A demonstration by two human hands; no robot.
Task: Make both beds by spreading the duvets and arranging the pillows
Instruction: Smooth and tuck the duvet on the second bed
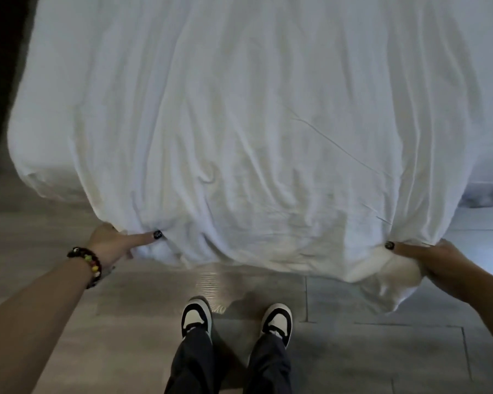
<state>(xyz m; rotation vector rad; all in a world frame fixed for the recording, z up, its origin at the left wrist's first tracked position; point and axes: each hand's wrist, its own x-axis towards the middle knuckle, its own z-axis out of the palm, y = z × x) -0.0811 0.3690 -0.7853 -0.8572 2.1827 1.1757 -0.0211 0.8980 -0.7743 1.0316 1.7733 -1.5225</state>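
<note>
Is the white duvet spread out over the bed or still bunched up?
Spread out but wrinkled: the duvet covers the bed, its near edge held up by both hands.

duvet (248, 109) on bed | left hand (117, 243), right hand (436, 263) at near edge

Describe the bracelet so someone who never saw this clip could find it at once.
Start at the white duvet filling the upper frame and drop to its lower left edge, where the left hand grips the fabric. Just behind that hand, the bracelet circles the wrist: dark beads with some coloured ones, the only jewellery visible.
</note>
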